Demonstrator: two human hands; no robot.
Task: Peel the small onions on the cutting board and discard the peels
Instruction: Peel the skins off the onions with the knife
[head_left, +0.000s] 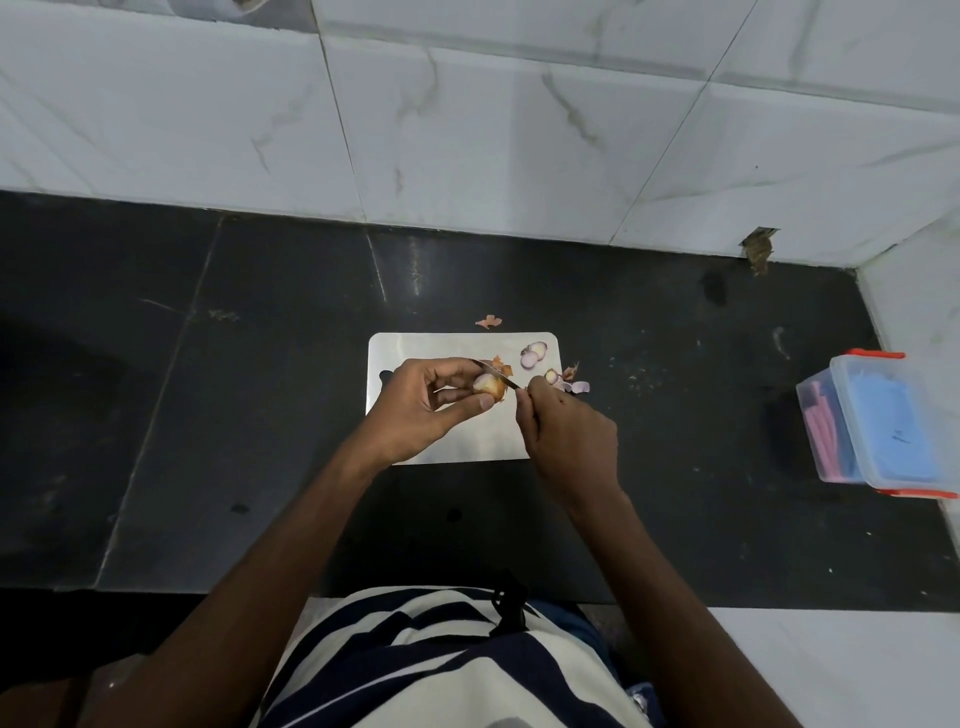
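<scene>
A small onion (488, 385), partly peeled with brown skin still on it, is pinched between the thumb and fingers of my left hand (423, 405) above the white cutting board (395, 348). My right hand (569, 436) grips a small knife (496, 375) whose blade lies against the onion's top. Peeled purple onions (534, 354) lie near the board's far right corner, with another onion (551, 375) and pale purple peels (577, 387) at the right edge. A loose brown peel (488, 321) lies on the counter just beyond the board.
The board lies on a black stone counter (234, 389) backed by a white tiled wall (467, 130). A clear plastic box with orange clips (878, 423) stands at the right, near the side wall. Crumbs dot the counter right of the board.
</scene>
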